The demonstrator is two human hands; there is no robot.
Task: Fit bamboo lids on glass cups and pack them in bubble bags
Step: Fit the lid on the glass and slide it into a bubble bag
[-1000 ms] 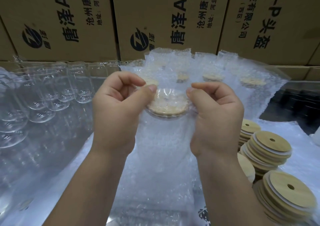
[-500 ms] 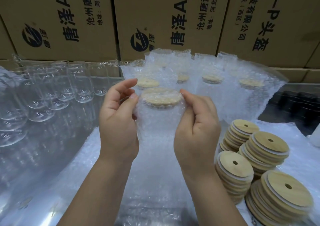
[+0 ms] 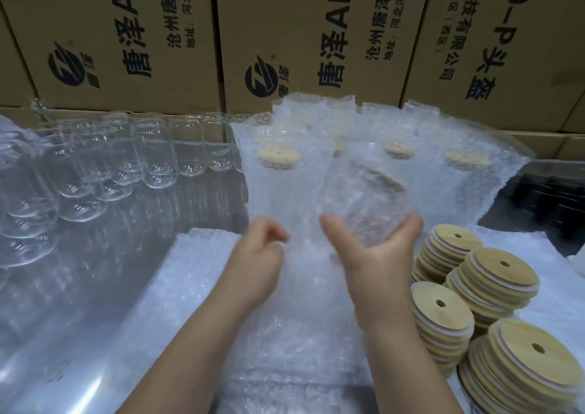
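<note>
The right hand [image 3: 376, 255] holds the lower end of a clear glass cup [image 3: 357, 204] that sits inside a transparent bubble bag [image 3: 316, 166]. Its grip is curled round the base, and the cup leans with its round bamboo lid [image 3: 384, 179] pointing away. The left hand [image 3: 258, 257] is just beside the bag with curled fingers; I cannot tell if its grip pinches the plastic. Behind stand packed cups [image 3: 278, 157] and brown cardboard boxes [image 3: 126, 33]. Empty glass cups [image 3: 152, 160] stand at the left, and stacks of bamboo lids [image 3: 493, 274] at the right.
</note>
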